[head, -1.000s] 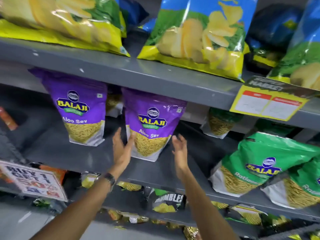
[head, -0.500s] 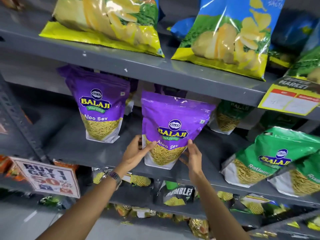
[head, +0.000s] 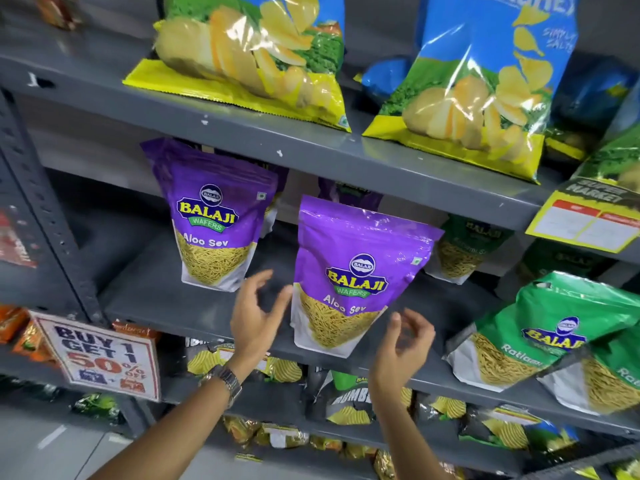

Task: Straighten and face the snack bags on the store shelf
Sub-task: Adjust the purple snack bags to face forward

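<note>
A purple Aloo Sev bag (head: 356, 271) stands upright near the front edge of the grey middle shelf (head: 162, 299), its label facing me. A second purple Aloo Sev bag (head: 214, 220) stands further back to its left. My left hand (head: 256, 320) hovers just left of the front bag, fingers spread, not touching it. My right hand (head: 405, 341) is just right of the bag's lower corner, fingers loosely curled and empty. Green Ratlami bags (head: 540, 334) lean at the right of the same shelf.
Large chip bags (head: 249, 60) lie on the upper shelf (head: 311, 147). A yellow price tag (head: 588, 226) hangs at right. A "Buy 1 Get 1" sign (head: 104, 358) hangs at lower left. Smaller snack packs (head: 349, 403) fill the lower shelf.
Both hands held the front purple bag's lower corners half a second ago; now they have let go and drawn slightly away. The bag stands nearer the shelf's front edge.
</note>
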